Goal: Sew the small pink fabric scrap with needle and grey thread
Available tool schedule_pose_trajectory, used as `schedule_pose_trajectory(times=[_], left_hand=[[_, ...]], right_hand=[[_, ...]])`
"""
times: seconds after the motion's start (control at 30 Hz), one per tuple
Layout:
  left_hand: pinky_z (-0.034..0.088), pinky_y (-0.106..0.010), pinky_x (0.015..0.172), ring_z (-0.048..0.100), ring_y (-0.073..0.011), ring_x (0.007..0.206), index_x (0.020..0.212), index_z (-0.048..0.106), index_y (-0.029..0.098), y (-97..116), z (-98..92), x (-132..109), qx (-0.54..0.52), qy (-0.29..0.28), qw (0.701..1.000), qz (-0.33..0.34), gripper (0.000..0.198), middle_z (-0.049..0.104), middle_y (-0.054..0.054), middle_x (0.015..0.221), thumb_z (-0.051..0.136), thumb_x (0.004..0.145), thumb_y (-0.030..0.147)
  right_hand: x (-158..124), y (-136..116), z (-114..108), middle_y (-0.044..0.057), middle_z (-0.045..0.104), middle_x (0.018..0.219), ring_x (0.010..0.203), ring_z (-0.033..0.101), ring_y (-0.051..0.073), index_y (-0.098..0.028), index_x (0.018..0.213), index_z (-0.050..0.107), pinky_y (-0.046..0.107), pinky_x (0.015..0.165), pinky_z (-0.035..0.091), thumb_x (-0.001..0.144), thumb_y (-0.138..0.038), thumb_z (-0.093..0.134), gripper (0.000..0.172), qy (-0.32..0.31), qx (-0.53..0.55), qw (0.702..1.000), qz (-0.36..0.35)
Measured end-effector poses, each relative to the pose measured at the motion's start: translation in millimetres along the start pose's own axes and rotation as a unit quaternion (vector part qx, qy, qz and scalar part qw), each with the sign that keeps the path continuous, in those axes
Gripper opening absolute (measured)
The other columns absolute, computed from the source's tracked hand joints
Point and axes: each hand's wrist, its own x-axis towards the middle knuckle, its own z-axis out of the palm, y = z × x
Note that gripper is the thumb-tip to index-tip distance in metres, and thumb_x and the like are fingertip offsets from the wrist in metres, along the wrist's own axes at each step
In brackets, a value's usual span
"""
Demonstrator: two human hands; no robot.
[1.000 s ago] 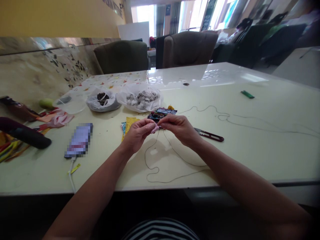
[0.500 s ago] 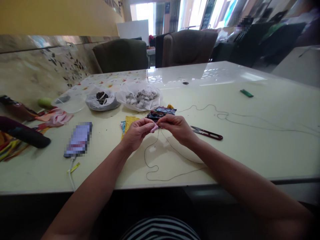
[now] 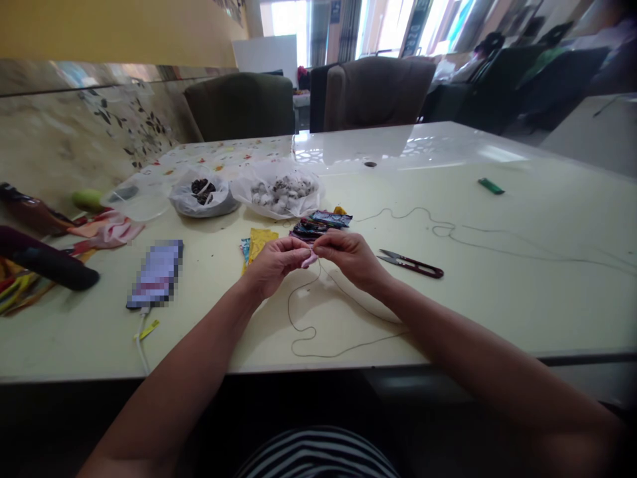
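Between the fingertips of my left hand [image 3: 275, 264] is a small piece of pink cloth [image 3: 309, 259], pinched by thumb and forefinger. My right hand [image 3: 349, 257] meets it at the cloth's upper edge, thumb and forefinger pressed together; whatever is in that pinch is too small to make out. A thin dark thread [image 3: 290, 309] hangs from the cloth and loops over the table towards my right forearm. Just beyond my hands lie folded dark patterned cloth pieces [image 3: 311, 228] and a yellow cloth piece [image 3: 261, 243]. Thread snips [image 3: 412, 263] rest right of my right hand.
Two plastic bags stand behind, one with dark bits [image 3: 202, 192], one with whitish lumps [image 3: 286, 192]. A phone [image 3: 158, 272] on a cable lies left, near a dark bottle-like object [image 3: 50, 262] and pink fabric [image 3: 112, 229]. A green object [image 3: 491, 186] lies far right. People sit beyond.
Both hands keep their pinch at the pink cloth, with only a very slight shift to the right. The view has tilted a little; the things on the table stay where they were.
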Motion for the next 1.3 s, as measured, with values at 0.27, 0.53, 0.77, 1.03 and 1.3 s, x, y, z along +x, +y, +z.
schedule_pose_trajectory(times=[0.27, 0.53, 0.77, 1.03, 1.3], left_hand=[[0.045, -0.027, 0.072, 0.055, -0.0107, 0.068, 0.074, 0.071, 0.014, -4.0, 3.8, 1.5, 0.005, 0.049, 0.998, 0.047, 0.024, 0.065, -0.001, 0.07, 0.085, 0.068, 0.033], [0.046, -0.03, 0.07, 0.057, -0.012, 0.067, 0.078, 0.069, 0.014, -14.6, 6.9, 0.5, 0.095, 0.044, 0.986, 0.13, 0.021, 0.063, -0.002, 0.069, 0.077, 0.078, 0.034], [0.048, -0.028, 0.069, 0.058, -0.0149, 0.078, 0.074, 0.068, 0.016, -19.9, 13.4, -0.6, 0.271, 0.091, 0.934, 0.214, 0.017, 0.061, -0.006, 0.084, 0.077, 0.082, 0.029], [0.044, -0.029, 0.072, 0.055, -0.0155, 0.076, 0.063, 0.059, 0.017, -15.6, 15.4, 0.3, 0.361, 0.111, 0.891, 0.251, 0.018, 0.058, -0.002, 0.078, 0.069, 0.076, 0.009], [0.049, -0.027, 0.064, 0.06, -0.0136, 0.064, 0.079, 0.067, 0.016, -3.7, -10.6, 7.7, 0.202, 0.178, 0.944, 0.191, 0.017, 0.067, -0.002, 0.074, 0.072, 0.078, 0.032]], right_hand=[[4.0, -0.2, -6.6, 0.0, 0.065, 0.074, 0.071, 0.055, 0.014, -0.017, 0.079, 0.068, 0.029, 0.068, 0.043, 0.084, -0.033, 0.07, 0.016, 0.01, -0.04, 0.999, 0.01], [-8.2, -5.9, 2.6, 0.002, 0.067, 0.079, 0.069, 0.059, 0.017, -0.021, 0.086, 0.064, 0.031, 0.066, 0.044, 0.09, -0.027, 0.064, 0.008, 0.026, -0.155, 0.986, -0.061], [-9.6, -4.9, 2.7, 0.003, 0.065, 0.077, 0.065, 0.058, 0.018, -0.021, 0.086, 0.061, 0.031, 0.06, 0.04, 0.095, -0.022, 0.056, 0.01, 0.021, -0.306, 0.934, -0.182], [-24.6, -35.1, 22.0, 0.006, 0.072, 0.09, 0.083, 0.065, 0.02, -0.024, 0.087, 0.06, 0.036, 0.074, 0.05, 0.099, -0.018, 0.054, 0.014, 0.031, -0.218, 0.939, -0.265], [-36.4, -83.4, -67.6, -0.003, 0.035, 0.061, 0.051, 0.044, 0.014, -0.033, 0.095, 0.061, 0.038, 0.056, 0.047, 0.101, -0.04, 0.057, 0.01, 0.144, 0.026, 0.984, -0.102]])
